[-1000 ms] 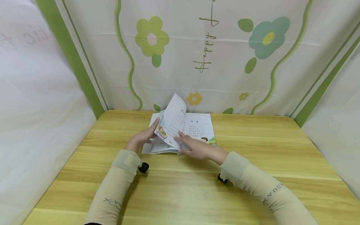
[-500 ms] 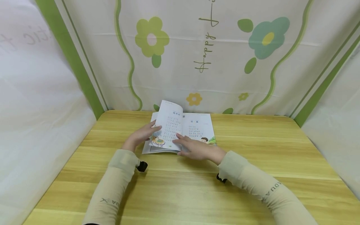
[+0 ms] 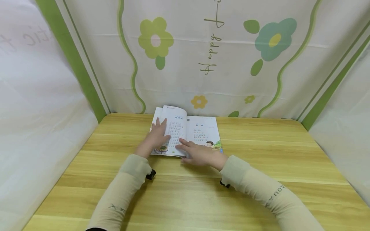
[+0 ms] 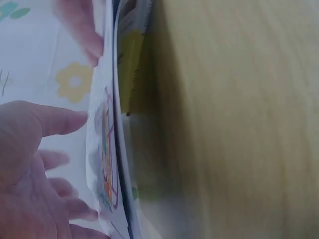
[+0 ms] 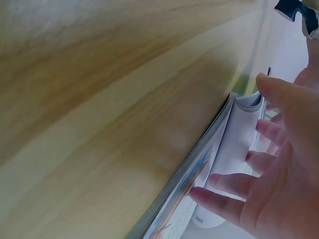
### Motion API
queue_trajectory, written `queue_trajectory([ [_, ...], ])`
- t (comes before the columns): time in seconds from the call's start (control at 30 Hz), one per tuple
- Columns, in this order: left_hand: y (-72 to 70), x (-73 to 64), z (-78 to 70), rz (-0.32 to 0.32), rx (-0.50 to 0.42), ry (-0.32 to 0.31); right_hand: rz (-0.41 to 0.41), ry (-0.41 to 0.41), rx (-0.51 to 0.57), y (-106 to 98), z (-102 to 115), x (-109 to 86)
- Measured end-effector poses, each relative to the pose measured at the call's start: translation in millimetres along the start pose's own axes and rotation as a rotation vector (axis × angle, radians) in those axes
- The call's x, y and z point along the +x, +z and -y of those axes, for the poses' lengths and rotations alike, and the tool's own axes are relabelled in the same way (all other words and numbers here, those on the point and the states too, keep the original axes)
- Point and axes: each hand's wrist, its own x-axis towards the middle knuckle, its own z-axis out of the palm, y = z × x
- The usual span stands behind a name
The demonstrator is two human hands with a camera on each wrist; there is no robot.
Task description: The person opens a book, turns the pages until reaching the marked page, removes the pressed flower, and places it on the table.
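Observation:
An open book [image 3: 202, 125] lies near the back edge of the table, printed text and small coloured drawings on both pages. On its left page rests my left hand [image 3: 156, 136], fingers spread and pointing away from me. My right hand [image 3: 200, 154] lies across the lower middle of the book by the spine, its fingers fairly straight and reaching over to the left page. In the left wrist view, the left hand [image 4: 30, 174] has its fingertips against the page, and the book's edge [image 4: 117, 124] is seen from the side. The right wrist view shows the right hand [image 5: 284, 164] above the pages [image 5: 234, 144].
The wooden table [image 3: 190, 199] spreads out in front of the book and to both sides. Right behind it hangs a flower-printed cloth [image 3: 185, 70]. White cloth walls [image 3: 37, 96] stand at the left and right.
The raised leaf has come down onto the left side, and the left hand has moved from its outer edge onto the page. The right hand has stayed nearly in place, shifting slightly left.

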Motion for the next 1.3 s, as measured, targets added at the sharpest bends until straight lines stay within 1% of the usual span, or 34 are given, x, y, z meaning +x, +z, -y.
queue_trajectory([
  [0.07, 3.0, 0.5, -2.5, 0.025, 0.033, 0.027, 0.002, 0.001, -0.013, 1, 0, 0.8],
  [0.27, 13.0, 3.1, -2.0, 0.143, 0.055, 0.108, 0.013, -0.009, -0.067, 3, 0, 2.8],
  [0.37, 16.7, 5.5, -1.1, 0.177, 0.067, 0.146, 0.020, -0.006, -0.092, 3, 1, 3.1],
  [0.43, 18.0, 6.8, -1.6, 0.192, 0.059, 0.160, 0.023, -0.001, -0.099, 3, 3, 3.2],
  [0.57, 19.2, 9.1, -3.1, 0.232, 0.030, 0.160, 0.036, 0.007, -0.106, 2, 5, 3.0],
  [0.7, 20.2, 11.2, -3.7, 0.259, 0.026, 0.154, 0.040, -0.017, -0.114, 2, 3, 1.9],
  [0.83, 21.4, 11.9, -4.8, 0.266, 0.021, 0.171, 0.047, -0.065, -0.106, 0, -6, -3.2],
  [0.9, 22.4, 11.9, -4.8, 0.271, 0.007, 0.176, 0.060, -0.086, -0.075, -2, -13, -7.5],
  [0.97, 23.7, 11.7, -4.5, 0.276, 0.003, 0.165, 0.077, -0.096, -0.035, -4, -20, -13.4],
  [1.07, 25.2, 11.6, -4.4, 0.277, 0.019, 0.144, 0.103, -0.082, 0.007, -7, -32, -24.0],
  [1.13, 25.9, 12.0, -4.6, 0.280, 0.030, 0.133, 0.120, -0.057, 0.017, -9, -42, -31.6],
  [1.2, 25.7, 12.5, -4.8, 0.286, 0.033, 0.130, 0.140, -0.032, 0.020, -10, -50, -38.3],
  [1.3, 24.5, 12.9, -4.9, 0.304, 0.038, 0.125, 0.153, -0.011, 0.053, -14, -61, -46.9],
])
